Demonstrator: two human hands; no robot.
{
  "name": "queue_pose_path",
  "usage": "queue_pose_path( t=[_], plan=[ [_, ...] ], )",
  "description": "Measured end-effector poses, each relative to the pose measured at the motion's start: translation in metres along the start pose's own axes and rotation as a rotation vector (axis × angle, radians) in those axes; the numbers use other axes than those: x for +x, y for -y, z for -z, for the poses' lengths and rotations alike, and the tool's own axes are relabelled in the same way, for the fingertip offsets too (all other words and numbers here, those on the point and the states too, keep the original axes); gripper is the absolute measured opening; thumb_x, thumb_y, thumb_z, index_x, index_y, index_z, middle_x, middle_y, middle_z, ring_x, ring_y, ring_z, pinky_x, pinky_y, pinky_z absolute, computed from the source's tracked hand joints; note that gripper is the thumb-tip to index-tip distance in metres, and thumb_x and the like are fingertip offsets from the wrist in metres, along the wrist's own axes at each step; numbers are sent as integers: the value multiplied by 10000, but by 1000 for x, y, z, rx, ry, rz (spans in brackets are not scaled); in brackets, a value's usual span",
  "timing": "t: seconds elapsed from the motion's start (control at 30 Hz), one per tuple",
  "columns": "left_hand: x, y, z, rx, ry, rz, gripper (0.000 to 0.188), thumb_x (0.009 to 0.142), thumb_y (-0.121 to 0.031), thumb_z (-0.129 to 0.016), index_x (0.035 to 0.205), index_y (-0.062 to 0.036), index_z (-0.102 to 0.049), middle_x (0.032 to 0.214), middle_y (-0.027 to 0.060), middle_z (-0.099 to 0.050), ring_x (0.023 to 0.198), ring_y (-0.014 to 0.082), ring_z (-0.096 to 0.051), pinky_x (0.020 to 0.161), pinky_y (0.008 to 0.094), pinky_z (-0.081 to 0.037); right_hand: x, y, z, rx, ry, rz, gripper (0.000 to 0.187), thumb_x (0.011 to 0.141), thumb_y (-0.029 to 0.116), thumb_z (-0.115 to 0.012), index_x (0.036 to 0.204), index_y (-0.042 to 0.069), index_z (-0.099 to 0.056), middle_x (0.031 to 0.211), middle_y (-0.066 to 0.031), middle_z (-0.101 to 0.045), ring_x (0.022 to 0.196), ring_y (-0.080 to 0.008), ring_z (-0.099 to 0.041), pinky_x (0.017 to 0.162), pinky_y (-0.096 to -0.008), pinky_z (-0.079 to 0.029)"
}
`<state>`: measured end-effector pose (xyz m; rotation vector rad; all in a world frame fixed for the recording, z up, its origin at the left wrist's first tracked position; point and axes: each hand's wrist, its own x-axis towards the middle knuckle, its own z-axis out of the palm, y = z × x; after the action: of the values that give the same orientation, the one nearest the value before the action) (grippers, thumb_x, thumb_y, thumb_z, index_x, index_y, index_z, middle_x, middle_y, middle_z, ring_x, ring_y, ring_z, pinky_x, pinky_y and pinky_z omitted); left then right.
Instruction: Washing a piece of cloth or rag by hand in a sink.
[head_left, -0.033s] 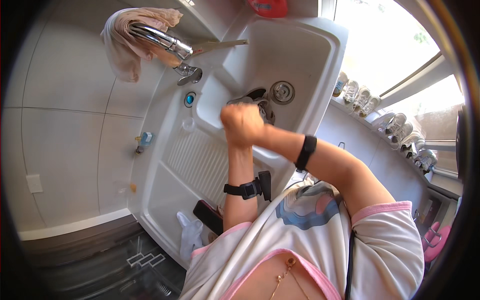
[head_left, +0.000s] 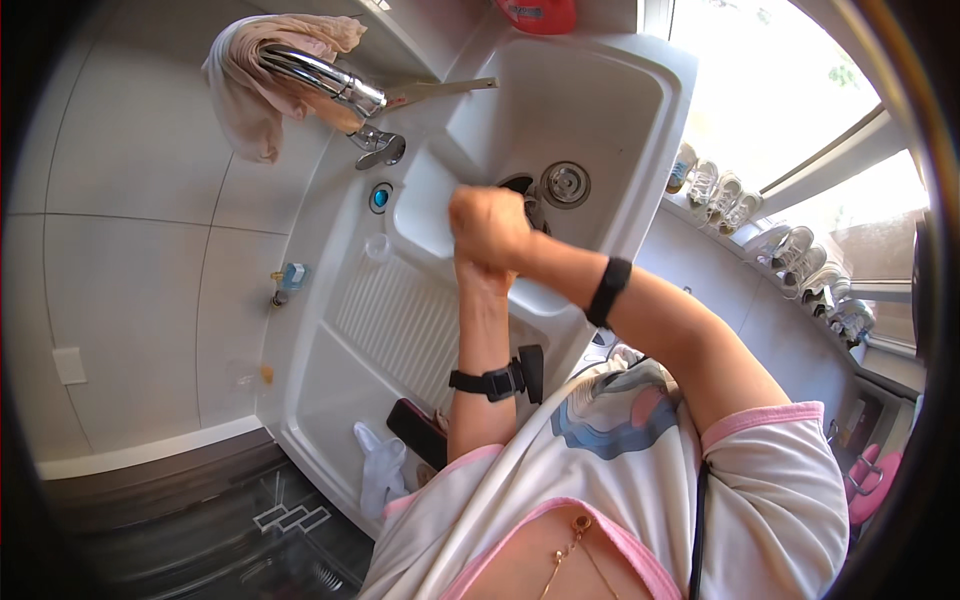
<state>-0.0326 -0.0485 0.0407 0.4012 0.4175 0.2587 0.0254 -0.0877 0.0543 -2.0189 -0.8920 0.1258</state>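
Observation:
My right hand [head_left: 490, 222] is closed in a blurred fist over the sink. It overlaps my left hand [head_left: 487, 277], whose fingers are hidden beneath it. What either hand holds, if anything, cannot be made out. Just beyond the knuckles, a dark shoe-like thing [head_left: 534, 210] shows in part inside the white sink basin [head_left: 600, 110]. It lies beside the metal drain strainer [head_left: 566, 185], and my hands cover the rest of it.
A chrome faucet [head_left: 325, 80] with a pale cloth [head_left: 245, 110] draped over it rises at the upper left. Along the ribbed washboard [head_left: 385, 315], a phone [head_left: 415, 430] and white sock-like cloth [head_left: 380, 465] lie near the front. Several shoes [head_left: 740, 210] line the window ledge.
My two hands have shifted slightly away from me and to the right, staying together. More of the dark shoe-like thing is covered now.

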Motion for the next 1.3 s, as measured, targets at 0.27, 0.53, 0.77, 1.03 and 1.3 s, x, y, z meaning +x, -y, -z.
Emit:
queue_pose_path(
  t=[0.27, 0.53, 0.77, 1.03, 1.3],
  plan=[
    [9, -10, 22, -93, 501, 63, 299, 930, -307, -335, 724, -109, -423, 680, -4, -423, 681, 134, -442, 669, 264, -376, -29, 28, -27, -62, -446, 149, 148, 701, 144, -562, 643, 51, -461, 640, -97, -497, 622, -289, -516, 544, -379, -436],
    [7, 10, -3, 61, -261, 3, 217, 881, -212, -349, 947, -67, -496, 830, 54, -563, 705, 186, -560, 575, 321, -484, 17, -20, 6, 65, -276, -104, 134, 691, 150, -531, 615, 41, -535, 628, -126, -577, 598, -353, -557, 534, -431, -449],
    [8, -11, -6, -398, 262, 80, 348, 928, -321, -331, 652, -108, -342, 599, 10, -314, 549, 136, -303, 544, 265, -321, -22, 28, -42, 64, -448, -31, 102, 692, 75, -527, 614, 45, -469, 652, -93, -504, 699, -201, -505, 533, -307, -412],
    [7, 2, -7, 16, -235, -29, 316, 881, -299, -387, 1057, -54, -482, 1004, 77, -554, 902, 227, -557, 784, 390, -462, 21, -29, 6, 258, -198, -214, 249, 656, 204, -585, 828, 31, -533, 880, -175, -556, 798, -348, -539, 676, -392, -447],
    [14, -14, 14, 12, -54, -90, 178, 851, -260, -478, 914, -103, -533, 927, 102, -574, 890, 246, -559, 800, 384, -456, -13, -1, 19, 1345, 85, -1028, 407, 761, 211, -527, 1147, 101, -458, 1056, -92, -512, 953, -212, -474, 730, -410, -420]
  ],
)
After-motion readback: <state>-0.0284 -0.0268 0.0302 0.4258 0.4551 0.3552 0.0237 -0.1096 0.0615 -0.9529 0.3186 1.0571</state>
